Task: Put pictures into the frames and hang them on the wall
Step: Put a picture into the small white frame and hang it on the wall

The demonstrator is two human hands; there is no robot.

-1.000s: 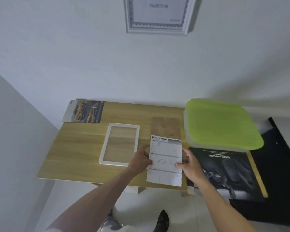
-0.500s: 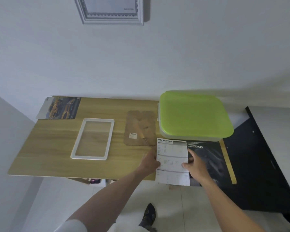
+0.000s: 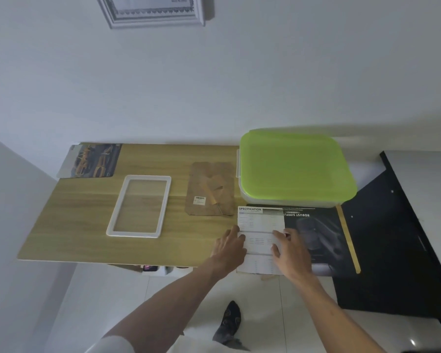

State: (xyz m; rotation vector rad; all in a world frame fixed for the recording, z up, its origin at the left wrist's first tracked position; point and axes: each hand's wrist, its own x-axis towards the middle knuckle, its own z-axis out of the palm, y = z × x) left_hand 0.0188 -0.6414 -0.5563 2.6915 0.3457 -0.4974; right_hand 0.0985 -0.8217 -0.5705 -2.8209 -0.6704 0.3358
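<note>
Specification sheet [image 3: 261, 226], lower centre-right, small print illegible; left hand [image 3: 228, 247] and right hand [image 3: 289, 250] rest on it, fingers straight. White frame [image 3: 139, 206] on bench [image 3: 87, 225], centre-left. Hung frame [image 3: 153, 11], top edge, cut off.

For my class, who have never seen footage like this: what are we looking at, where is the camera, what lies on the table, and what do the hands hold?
No machine here: a person wears a camera on the head, looking down at their own arms. The left hand and right hand rest on a printed sheet headed SPECIFICATION. On the wooden table lie an empty white frame, its brown backing board, a car picture, a dark poster and a green-lidded box. A silver frame hangs on the wall.
</note>
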